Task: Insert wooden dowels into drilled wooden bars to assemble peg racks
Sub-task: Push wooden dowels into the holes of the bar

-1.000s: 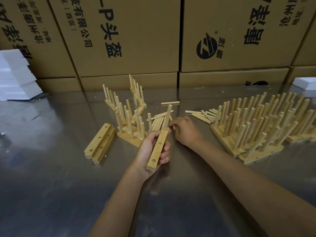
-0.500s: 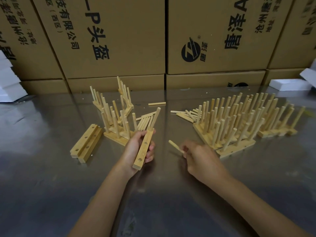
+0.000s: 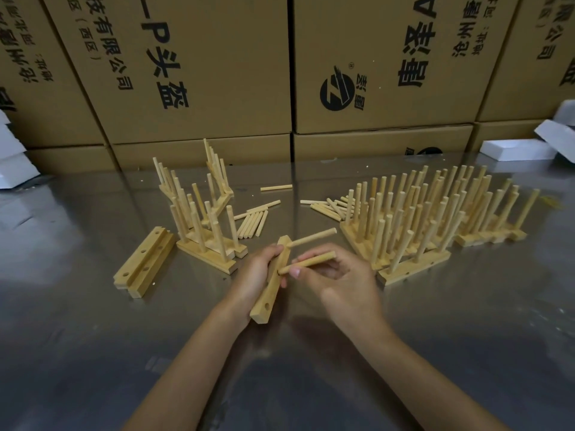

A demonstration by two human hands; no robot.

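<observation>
My left hand (image 3: 253, 273) grips a drilled wooden bar (image 3: 270, 289) above the steel table. One dowel (image 3: 312, 238) sticks out of the bar's far end, pointing right. An empty hole shows near the bar's near end. My right hand (image 3: 343, 276) pinches a second dowel (image 3: 306, 262), whose tip touches the bar's middle. Loose dowels (image 3: 252, 223) lie in a small row beyond my hands, and more loose dowels (image 3: 326, 205) lie to the right.
Two bare drilled bars (image 3: 144, 262) lie at the left. Finished peg racks (image 3: 202, 225) stand behind them, and many more racks (image 3: 435, 219) crowd the right side. Cardboard boxes (image 3: 199, 70) wall the table's far edge. White foam blocks (image 3: 516, 149) sit at both back corners.
My right hand took a dowel from the loose pile, drew it back, then brought it to the bar. My left hand turned the bar, so its fitted dowel now points right.
</observation>
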